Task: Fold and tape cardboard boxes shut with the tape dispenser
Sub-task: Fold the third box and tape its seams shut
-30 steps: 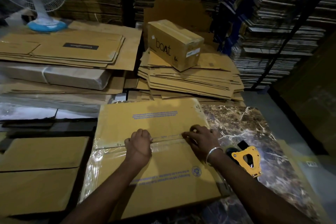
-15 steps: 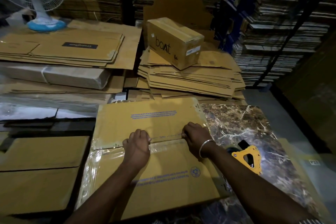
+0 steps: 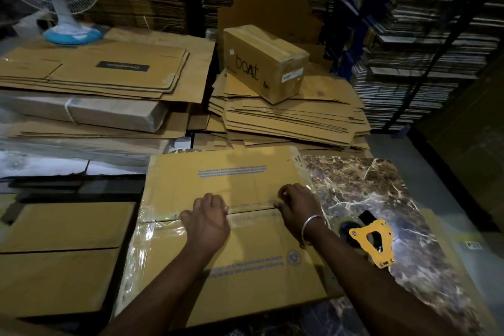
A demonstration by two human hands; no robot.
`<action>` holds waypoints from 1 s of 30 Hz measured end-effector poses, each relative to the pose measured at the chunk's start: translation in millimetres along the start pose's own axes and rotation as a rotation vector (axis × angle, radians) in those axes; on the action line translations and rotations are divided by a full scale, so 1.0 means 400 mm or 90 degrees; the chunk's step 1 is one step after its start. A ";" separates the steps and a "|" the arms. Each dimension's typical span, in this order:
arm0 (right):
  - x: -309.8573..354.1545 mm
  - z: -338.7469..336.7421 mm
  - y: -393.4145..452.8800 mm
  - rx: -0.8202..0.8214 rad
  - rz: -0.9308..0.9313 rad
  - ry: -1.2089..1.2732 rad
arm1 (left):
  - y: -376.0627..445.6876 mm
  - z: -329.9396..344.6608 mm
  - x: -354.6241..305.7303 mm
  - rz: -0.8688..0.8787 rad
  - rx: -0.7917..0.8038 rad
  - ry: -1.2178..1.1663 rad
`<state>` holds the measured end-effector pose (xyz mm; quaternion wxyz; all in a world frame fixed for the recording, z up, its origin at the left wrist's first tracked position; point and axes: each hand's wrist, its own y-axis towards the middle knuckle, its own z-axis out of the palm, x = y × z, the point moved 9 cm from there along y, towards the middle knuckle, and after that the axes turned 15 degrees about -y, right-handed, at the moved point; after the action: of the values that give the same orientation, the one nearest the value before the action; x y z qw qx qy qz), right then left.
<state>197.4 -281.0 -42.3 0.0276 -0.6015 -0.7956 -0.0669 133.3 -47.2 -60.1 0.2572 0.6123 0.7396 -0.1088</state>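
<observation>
Both hands (image 3: 207,224) stay on box (image 3: 231,254); behind, "boAt" carton (image 3: 264,63)

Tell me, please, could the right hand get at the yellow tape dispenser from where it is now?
Probably yes. The tape dispenser lies on the marble table just beside the right hand, which rests on the box seam; nothing lies between them.

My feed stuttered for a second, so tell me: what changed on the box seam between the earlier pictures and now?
Very little. The right hand drew in slightly along the taped seam towards the left hand; both stay pressed on the flat brown cardboard box. Nothing was picked up or released. The yellow tape dispenser still lies untouched on the marbled tabletop, right of the box.
</observation>
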 end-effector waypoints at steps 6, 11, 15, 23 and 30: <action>-0.014 -0.014 -0.027 -0.057 0.070 -0.066 | 0.003 -0.022 0.024 -0.054 -0.029 -0.008; -0.032 -0.016 -0.055 -0.082 0.119 -0.011 | 0.013 0.006 0.038 -0.048 0.076 -0.011; 0.006 0.018 -0.113 0.014 0.075 -0.051 | 0.015 0.023 0.050 -0.060 0.160 -0.002; 0.022 0.078 -0.171 0.174 0.070 -0.135 | 0.015 -0.032 0.032 -0.031 0.052 -0.174; 0.025 0.077 -0.171 0.150 0.072 -0.139 | -0.133 -0.002 -0.029 0.216 0.237 -0.055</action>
<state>130.3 -285.6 -76.5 0.0152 -0.6415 -0.7612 0.0940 83.3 -68.6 -61.6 0.1859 0.7593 0.5818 -0.2244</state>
